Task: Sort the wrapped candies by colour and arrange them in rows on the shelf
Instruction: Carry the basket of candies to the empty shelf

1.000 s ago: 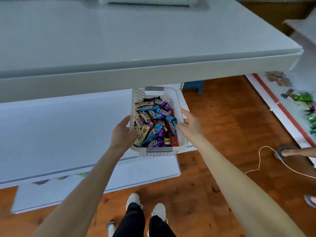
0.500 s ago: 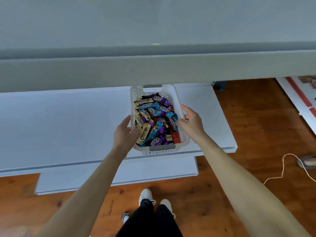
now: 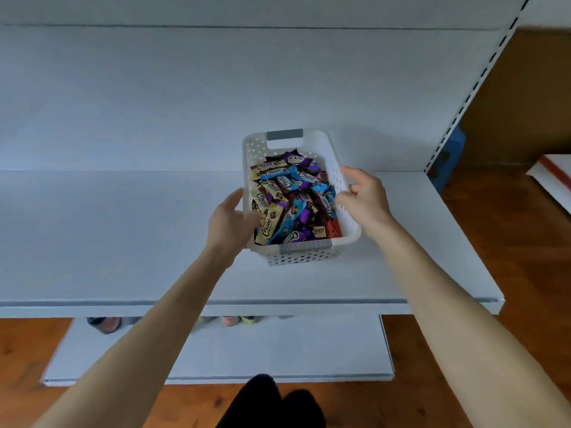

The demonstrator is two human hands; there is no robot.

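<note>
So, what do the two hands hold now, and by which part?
The white basket of candies: the left hand grips its left long wall, the right hand its right long wall, near the rim.

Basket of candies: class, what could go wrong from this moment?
1. The candies are piled high in the basket; tipping it may spill them over the shelf.
2. Gold, blue, purple and red ones lie tangled together, so colours could get mixed in sorting.

White perforated basket (image 3: pixel 335 176); gold, blue, purple candies (image 3: pixel 290 199)
</note>
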